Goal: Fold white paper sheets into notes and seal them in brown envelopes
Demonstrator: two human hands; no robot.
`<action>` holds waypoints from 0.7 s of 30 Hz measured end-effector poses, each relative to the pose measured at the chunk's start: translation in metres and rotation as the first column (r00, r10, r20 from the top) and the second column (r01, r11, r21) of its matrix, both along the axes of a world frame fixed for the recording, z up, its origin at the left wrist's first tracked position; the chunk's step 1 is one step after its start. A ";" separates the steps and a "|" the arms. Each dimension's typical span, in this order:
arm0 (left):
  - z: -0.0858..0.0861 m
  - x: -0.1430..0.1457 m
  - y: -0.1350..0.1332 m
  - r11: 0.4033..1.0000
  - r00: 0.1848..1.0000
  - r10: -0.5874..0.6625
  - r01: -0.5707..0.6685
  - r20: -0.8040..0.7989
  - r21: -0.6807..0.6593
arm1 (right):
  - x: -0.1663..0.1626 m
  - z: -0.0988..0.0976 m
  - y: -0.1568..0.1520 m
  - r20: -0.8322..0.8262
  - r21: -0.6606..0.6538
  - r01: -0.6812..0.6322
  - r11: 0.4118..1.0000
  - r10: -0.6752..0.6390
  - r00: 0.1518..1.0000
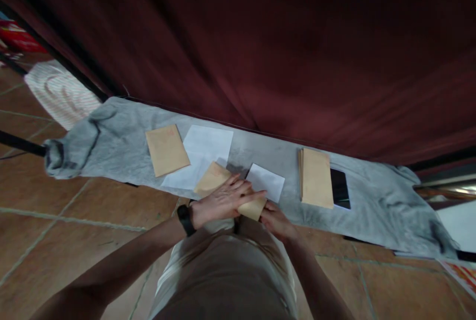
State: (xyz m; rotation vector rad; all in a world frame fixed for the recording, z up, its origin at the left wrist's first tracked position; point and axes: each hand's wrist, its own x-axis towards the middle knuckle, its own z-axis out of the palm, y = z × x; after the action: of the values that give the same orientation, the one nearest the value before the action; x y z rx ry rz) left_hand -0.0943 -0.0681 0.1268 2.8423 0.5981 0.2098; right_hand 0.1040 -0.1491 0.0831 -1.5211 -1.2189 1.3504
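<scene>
The left hand [225, 197] lies flat, fingers extended, across an envelope [211, 178] at the cloth's [286, 150] near edge; the right hand [277, 221], fingertips partly hidden, seems to pinch its end. Likely pressing it flat; next calls for steady support.

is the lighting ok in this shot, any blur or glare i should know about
Head view: the curtain sinks into deep shade toward the top; head view: a bright glint on the metal bar at right; head view: red print on the envelope under the left hand too soft to read.
</scene>
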 end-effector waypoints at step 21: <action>-0.041 -0.044 0.034 0.935 0.936 0.347 -0.350 0.056 0.055 | 0.041 -0.044 0.043 0.913 0.030 0.313 0.949 -0.153 0.378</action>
State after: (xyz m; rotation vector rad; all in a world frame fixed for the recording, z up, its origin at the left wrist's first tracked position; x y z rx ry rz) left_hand -0.1379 -0.0337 0.0860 2.7609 1.1032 0.3573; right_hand 0.1447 -0.1059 0.0393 -2.5998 -1.4138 0.2916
